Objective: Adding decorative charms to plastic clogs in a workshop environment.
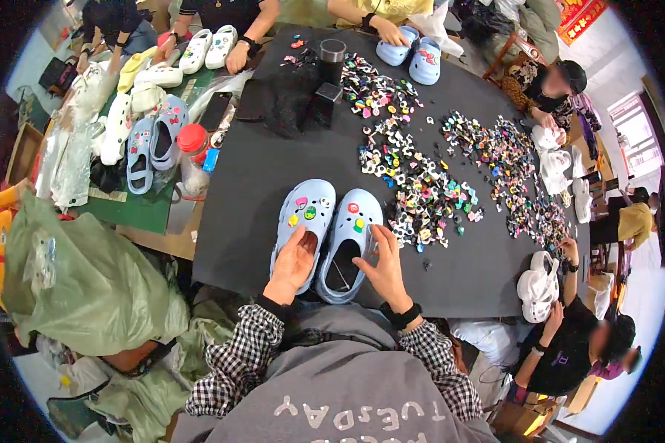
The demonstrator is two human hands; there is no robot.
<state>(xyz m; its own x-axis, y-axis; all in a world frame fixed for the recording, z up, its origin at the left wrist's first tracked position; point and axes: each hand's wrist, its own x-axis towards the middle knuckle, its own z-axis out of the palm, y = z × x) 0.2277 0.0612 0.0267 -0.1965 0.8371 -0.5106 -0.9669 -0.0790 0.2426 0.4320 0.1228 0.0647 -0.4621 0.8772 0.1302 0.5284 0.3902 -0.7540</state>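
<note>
A pair of light blue clogs stands side by side on the black table in front of me, toes pointing away. The left clog (pixel 309 196) carries pink, yellow and green charms; the right clog (pixel 356 207) has a red one and a green-yellow one. My left hand (pixel 292 267) is at the left clog's heel opening, its fingers partly hidden by the shoe. With the thumb over the opening and the fingers along the outer side, my right hand (pixel 386 272) grips the right clog. Loose charms (pixel 421 199) lie scattered in piles beyond my right hand.
More charms (pixel 502 159) spread rightward over the black table (pixel 236 221). Co-workers handle clogs (pixel 423 60) across the table and a white clog (pixel 538 292) at right. A red-lidded jar (pixel 193 140) and decorated blue clogs (pixel 168 125) stand left. A green sack (pixel 89 280) bulges beside me.
</note>
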